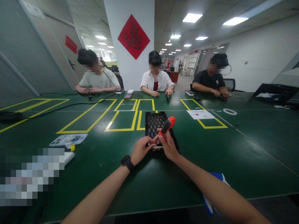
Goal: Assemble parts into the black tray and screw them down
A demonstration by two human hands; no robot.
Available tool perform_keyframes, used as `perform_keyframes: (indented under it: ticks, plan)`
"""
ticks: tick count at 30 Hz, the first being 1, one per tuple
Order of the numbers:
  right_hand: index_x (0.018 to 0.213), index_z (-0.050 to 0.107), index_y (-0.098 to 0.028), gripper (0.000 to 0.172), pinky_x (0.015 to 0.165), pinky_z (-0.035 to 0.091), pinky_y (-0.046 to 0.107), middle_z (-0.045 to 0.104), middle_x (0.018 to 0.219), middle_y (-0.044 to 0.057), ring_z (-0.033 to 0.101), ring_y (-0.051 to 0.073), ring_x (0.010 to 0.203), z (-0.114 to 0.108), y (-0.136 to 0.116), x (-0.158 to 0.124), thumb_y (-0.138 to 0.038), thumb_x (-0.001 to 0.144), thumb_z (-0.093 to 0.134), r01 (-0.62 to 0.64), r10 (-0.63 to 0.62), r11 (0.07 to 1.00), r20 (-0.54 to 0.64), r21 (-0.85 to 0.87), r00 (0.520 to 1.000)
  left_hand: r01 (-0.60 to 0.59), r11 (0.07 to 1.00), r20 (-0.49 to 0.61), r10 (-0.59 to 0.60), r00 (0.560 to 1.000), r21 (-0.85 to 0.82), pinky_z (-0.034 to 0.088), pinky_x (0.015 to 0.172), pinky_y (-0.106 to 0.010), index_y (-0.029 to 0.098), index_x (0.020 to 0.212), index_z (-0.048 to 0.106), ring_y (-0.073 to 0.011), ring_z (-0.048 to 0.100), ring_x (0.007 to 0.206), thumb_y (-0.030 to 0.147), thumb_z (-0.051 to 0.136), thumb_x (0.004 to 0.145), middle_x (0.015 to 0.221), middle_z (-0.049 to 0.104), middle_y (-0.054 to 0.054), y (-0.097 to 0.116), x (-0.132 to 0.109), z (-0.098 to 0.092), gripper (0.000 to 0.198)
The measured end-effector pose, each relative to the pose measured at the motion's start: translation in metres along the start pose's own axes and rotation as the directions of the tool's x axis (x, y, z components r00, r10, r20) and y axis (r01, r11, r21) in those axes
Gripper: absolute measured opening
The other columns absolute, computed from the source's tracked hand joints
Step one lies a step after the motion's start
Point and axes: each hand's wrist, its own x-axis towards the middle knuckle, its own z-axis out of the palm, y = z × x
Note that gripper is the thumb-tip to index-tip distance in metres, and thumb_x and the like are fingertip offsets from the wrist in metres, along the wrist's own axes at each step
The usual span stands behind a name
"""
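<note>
In the middle of the table lies a black case (146, 125) with rows of small metal pieces that look like screwdriver bits (154, 122). My right hand (169, 146) is closed around a red and black screwdriver (168, 124), its rounded handle end tilted up and to the right. At the near end of the case, my left hand (142, 148) has its thumb and fingers drawn together, the fingertips close to those of the right hand. What lies between the left fingers is too small to make out. The screwdriver's tip is hidden by my hands.
Yellow tape rectangles mark the green table (105, 174). To the left lie a phone-like item (67, 140) and a blurred-out object (32, 177). A paper sheet (200, 114) and a white ring (230, 111) are at right. A blue and white item (207, 199) sits under my right forearm. Three people sit opposite.
</note>
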Motion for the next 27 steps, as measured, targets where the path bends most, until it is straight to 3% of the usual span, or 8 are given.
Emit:
perform_keyframes:
  ticks: [7, 12, 20, 27]
  plan:
    - [0.122, 0.040, -0.018, 0.037, 0.077, 0.046, 0.032, 0.059, 0.093, 0.006, 0.056, 0.015, 0.078, 0.0009, -0.0007, 0.0002, -0.037, 0.091, 0.036, 0.029, -0.029, 0.998, 0.016, -0.052, 0.999, -0.045, 0.998, 0.023, 0.044, 0.999, 0.042, 0.040, 0.071, -0.027, 0.017, 0.086, 0.060, -0.0150, 0.053, 0.078, 0.031, 0.048, 0.086, 0.082, 0.061, -0.004, -0.0016, -0.0014, 0.0005, 0.018]
    - [0.124, 0.038, -0.019, 0.037, 0.076, 0.048, 0.032, 0.060, 0.089, 0.005, 0.058, 0.014, 0.078, 0.0018, -0.0039, 0.0003, -0.036, 0.091, 0.035, 0.040, -0.042, 0.998, 0.056, 0.043, 0.998, -0.078, 0.996, 0.048, 0.076, 0.996, 0.045, 0.039, 0.073, -0.027, 0.019, 0.093, 0.061, -0.0148, 0.053, 0.081, 0.028, 0.042, 0.089, 0.086, 0.062, -0.004, -0.0032, -0.0017, 0.0014, 0.022]
    - [0.121, 0.037, -0.021, 0.034, 0.071, 0.051, 0.031, 0.060, 0.085, 0.004, 0.059, 0.013, 0.075, 0.0049, 0.0000, 0.0005, -0.035, 0.090, 0.038, 0.011, -0.016, 0.976, 0.020, 0.217, 1.000, 0.023, 0.997, -0.013, -0.022, 1.000, 0.074, 0.036, 0.065, -0.025, 0.017, 0.080, 0.058, -0.0141, 0.051, 0.070, 0.037, 0.055, 0.080, 0.077, 0.062, -0.001, 0.0028, -0.0001, -0.0013, 0.020]
    - [0.123, 0.039, -0.021, 0.038, 0.072, 0.051, 0.033, 0.060, 0.089, 0.006, 0.060, 0.016, 0.083, 0.0054, -0.0009, 0.0026, -0.040, 0.091, 0.032, -0.034, 0.029, 0.972, 0.025, 0.231, 0.999, 0.026, 0.999, 0.028, -0.026, 0.999, 0.019, 0.037, 0.067, -0.025, 0.018, 0.084, 0.062, -0.0143, 0.054, 0.072, 0.031, 0.048, 0.086, 0.080, 0.066, -0.003, -0.0033, -0.0007, 0.0005, 0.019]
